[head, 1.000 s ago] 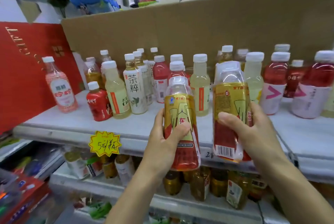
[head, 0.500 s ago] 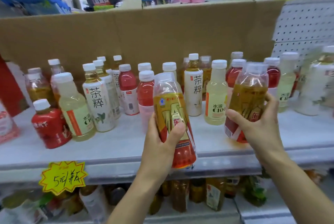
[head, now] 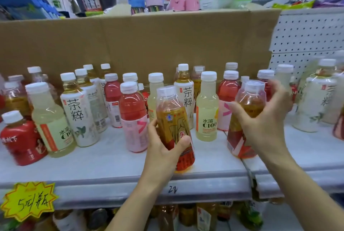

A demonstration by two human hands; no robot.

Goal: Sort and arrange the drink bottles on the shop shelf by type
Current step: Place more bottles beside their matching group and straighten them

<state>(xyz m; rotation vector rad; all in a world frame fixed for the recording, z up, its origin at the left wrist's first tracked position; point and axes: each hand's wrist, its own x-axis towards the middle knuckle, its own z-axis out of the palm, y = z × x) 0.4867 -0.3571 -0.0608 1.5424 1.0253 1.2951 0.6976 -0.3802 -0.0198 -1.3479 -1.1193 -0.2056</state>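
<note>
White laminate shop shelf, backed by a sheet of brown cardboard, carries a mixed crowd of drink bottles. At its front edge the left hand grasps an amber tea bottle with a gold-and-red sleeve round its lower half. The thumb lies across the label, and the bottle is lifted clear and tilted slightly. The right hand wraps a second amber gold-and-red bottle at the shoulder, thumb on one side, fingers spread round the other. Its base sits low by the seam between two shelf boards; whether it rests there I cannot tell.

Both are the same drink, so they are probably carried as a pair to end up side by side.

Between them stands a pale yellow C100 bottle, with a white-labelled tea bottle just behind. A pink-red sports bottle stands just left of the left hand. These types are interleaved rather than grouped, so the sorting looks barely begun.

Further left stands a squat red bottle, and to the right there is white pegboard. A yellow starburst price tag hangs on the shelf lip.
</note>
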